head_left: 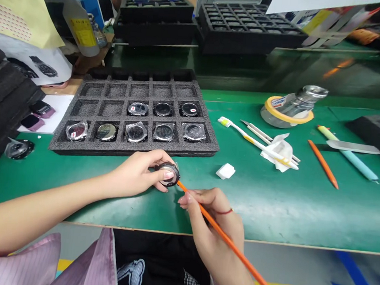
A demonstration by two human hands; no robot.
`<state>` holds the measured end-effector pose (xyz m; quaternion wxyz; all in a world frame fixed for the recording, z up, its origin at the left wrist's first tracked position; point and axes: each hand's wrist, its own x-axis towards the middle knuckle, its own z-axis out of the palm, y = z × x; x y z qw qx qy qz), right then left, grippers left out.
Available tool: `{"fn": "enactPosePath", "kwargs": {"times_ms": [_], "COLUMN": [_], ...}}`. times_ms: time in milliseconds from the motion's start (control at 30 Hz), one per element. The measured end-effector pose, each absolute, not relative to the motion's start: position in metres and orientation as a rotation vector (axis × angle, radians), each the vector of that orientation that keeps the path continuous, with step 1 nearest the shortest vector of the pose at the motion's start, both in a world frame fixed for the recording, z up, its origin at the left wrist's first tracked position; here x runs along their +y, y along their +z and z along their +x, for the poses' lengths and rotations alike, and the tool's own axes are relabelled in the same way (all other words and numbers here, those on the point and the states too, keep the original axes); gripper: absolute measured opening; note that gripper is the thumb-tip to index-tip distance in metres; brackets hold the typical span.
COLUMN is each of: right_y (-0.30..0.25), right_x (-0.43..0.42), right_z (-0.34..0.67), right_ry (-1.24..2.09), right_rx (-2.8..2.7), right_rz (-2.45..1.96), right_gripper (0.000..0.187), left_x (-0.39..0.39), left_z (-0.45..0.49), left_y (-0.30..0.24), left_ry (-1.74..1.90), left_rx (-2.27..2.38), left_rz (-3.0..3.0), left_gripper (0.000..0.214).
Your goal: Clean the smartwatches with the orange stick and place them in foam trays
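My left hand (152,174) is closed around a round black watch case (164,175), the thumb lying across its face. In my right hand (215,211) is a long thin orange stick (234,248), pinched between thumb and fingers. Its tip touches the right edge of the watch case or sits just beside it; I cannot tell which. Behind my hands lies a black foam tray (132,150) of square compartments. Several round watch faces (163,131) sit in its two front rows, some under clear film. Near the tray's right front corner is a folded white wipe (226,171).
Rightward lie a toothbrush (256,143), tweezers (254,131), an orange pointed stick (323,163), a blade (354,147) and a blue-yellow pen-like tool (357,162). A yellow-rimmed bowl (272,116) holds a bottle. Stacked foam (3,104) and a loose watch part (19,149) are left.
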<state>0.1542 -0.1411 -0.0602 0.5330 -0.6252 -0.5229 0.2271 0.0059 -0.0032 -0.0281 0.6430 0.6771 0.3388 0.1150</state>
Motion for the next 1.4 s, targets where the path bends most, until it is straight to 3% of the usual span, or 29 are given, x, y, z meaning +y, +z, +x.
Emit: {"fn": "enactPosePath", "kwargs": {"times_ms": [300,500,767,1033,1267,1400], "right_y": [-0.061,-0.055,-0.004,0.008,0.009,0.001], "right_x": [-0.141,-0.145,-0.076,-0.02,-0.032,-0.067], "right_z": [0.15,0.168,0.309,0.395,0.347,0.267], "right_ry": [0.548,0.8,0.306,0.208,0.203,0.524], "right_rx": [-1.266,-1.208,-1.024,-0.936,-1.034,-1.332], "right_rz": [-1.488,-1.403,-1.623,-1.815,-1.752,-1.55], "right_gripper": [0.016,0.016,0.017,0.016,0.02,0.017], "left_x": [-0.006,-0.006,-0.009,-0.012,-0.011,-0.009], "left_z": [0.006,0.001,-0.004,0.0,0.0,-0.001], "left_y": [-0.028,-0.031,-0.027,-0.024,-0.026,-0.031], "left_ry": [0.296,0.308,0.282,0.328,0.27,0.228], "left_rx": [0.792,0.796,0.75,0.812,0.774,0.753], "left_rz": [1.542,1.551,1.644,1.653,1.726,1.678], "left_gripper": [0.017,0.024,0.034,0.023,0.029,0.028]}}
